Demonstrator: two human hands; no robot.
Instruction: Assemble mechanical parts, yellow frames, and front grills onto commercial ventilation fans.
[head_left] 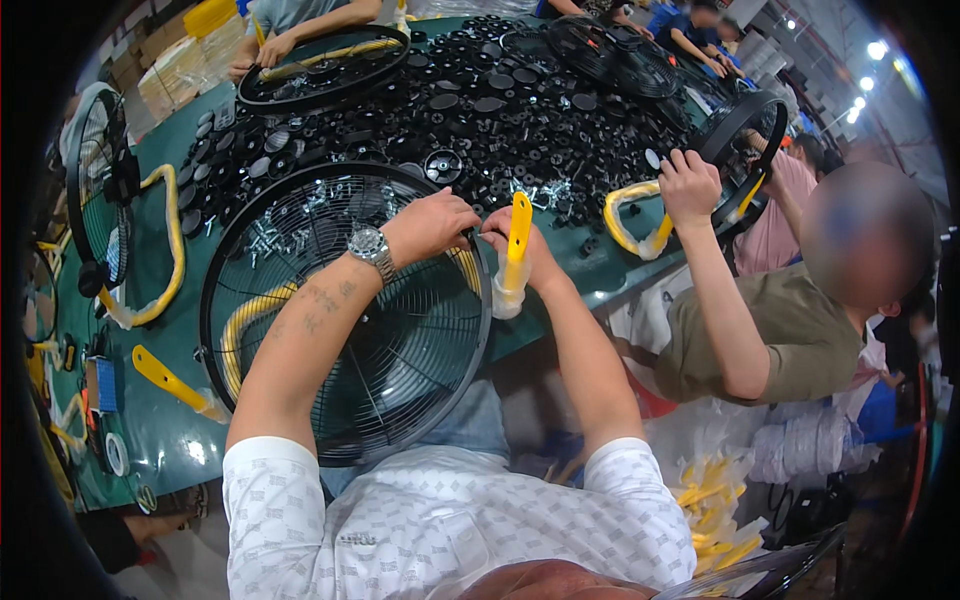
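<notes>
A fan [366, 316] is laid across the bench [180, 450] edge.
Its far rim is met by the left hand [432, 228] and, beside a yellow bar [519, 232], the right hand [537, 258]; both grips are bunched, though what is pinched cannot be told.

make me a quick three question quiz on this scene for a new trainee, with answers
1. On which wrist is the silver wristwatch?
2. What colour is the flat bracket beside the right hand? a) blue b) yellow c) red
3. Fill in: the left hand and the right hand are close together at the ____ of the round black fan guard.

Key:
1. The left wrist
2. b) yellow
3. rim
</notes>
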